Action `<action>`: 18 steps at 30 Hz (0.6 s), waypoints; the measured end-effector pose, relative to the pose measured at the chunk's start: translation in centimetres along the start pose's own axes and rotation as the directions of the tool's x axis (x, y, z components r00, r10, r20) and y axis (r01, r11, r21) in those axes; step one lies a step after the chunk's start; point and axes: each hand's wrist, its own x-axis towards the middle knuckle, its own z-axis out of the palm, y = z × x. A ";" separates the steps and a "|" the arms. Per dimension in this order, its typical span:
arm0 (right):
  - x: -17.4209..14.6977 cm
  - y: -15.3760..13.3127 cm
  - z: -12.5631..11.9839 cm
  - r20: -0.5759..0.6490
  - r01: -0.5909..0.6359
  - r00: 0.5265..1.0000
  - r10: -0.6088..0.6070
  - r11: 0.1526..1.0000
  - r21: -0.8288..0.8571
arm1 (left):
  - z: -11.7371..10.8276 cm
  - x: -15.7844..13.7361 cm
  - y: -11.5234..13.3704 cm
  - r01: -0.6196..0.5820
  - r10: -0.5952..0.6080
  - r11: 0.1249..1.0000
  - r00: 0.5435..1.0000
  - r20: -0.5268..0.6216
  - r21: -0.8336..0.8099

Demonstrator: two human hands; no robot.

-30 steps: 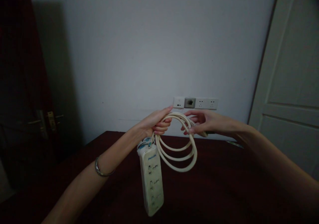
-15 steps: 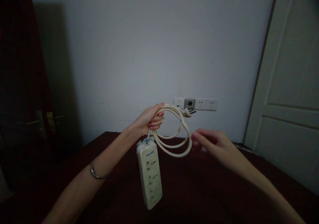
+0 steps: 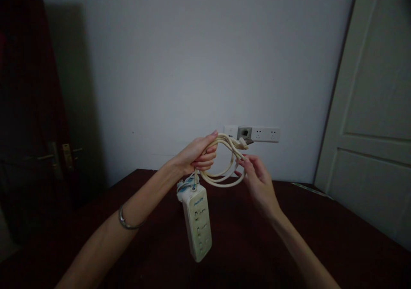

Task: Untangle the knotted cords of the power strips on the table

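Note:
My left hand [image 3: 201, 154] is closed around the looped white power cord [image 3: 221, 185], above the table. From that cord a white power strip [image 3: 198, 224] hangs below the hand, slightly tilted, its sockets facing me. Something white and blue with thin wire [image 3: 185, 187] sits behind the strip's top end; its kind is unclear. The cord's plug [image 3: 244, 143] sticks out at the upper right of the coil. On the right side of the loops, my right hand [image 3: 255, 175] pinches the cord between thumb and fingers.
A dark reddish table [image 3: 250, 233] spreads beneath my hands. On the pale wall behind are wall sockets [image 3: 265, 134]. A dark door with a handle [image 3: 67, 156] stands at the left, a pale panelled door [image 3: 375, 109] at the right.
My right hand has come in from the right and closed on the cord loops. The coil's lower edge is higher, and the strip has shifted slightly right and up.

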 end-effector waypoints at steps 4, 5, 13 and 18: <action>0.7 0.7 1.4 0.020 -0.184 0.981 0.191 0.904 0.386 | 0.2 0.1 -0.1 0.008 0.001 0.996 0.995 0.096 -0.085; 0.8 0.6 1.7 0.079 -0.222 0.975 0.208 0.874 0.433 | 0.1 0.1 -0.2 0.015 -0.001 0.993 0.993 0.119 -0.116; 1.1 -2.0 1.9 0.159 -0.132 0.986 0.056 0.844 0.520 | -1.5 0.6 -1.0 -0.031 0.069 0.953 0.991 0.116 -0.302; 1.3 -2.7 1.5 0.227 -0.205 0.971 0.081 0.771 0.603 | -1.5 1.0 -1.4 -0.070 0.110 0.940 0.989 0.102 -0.333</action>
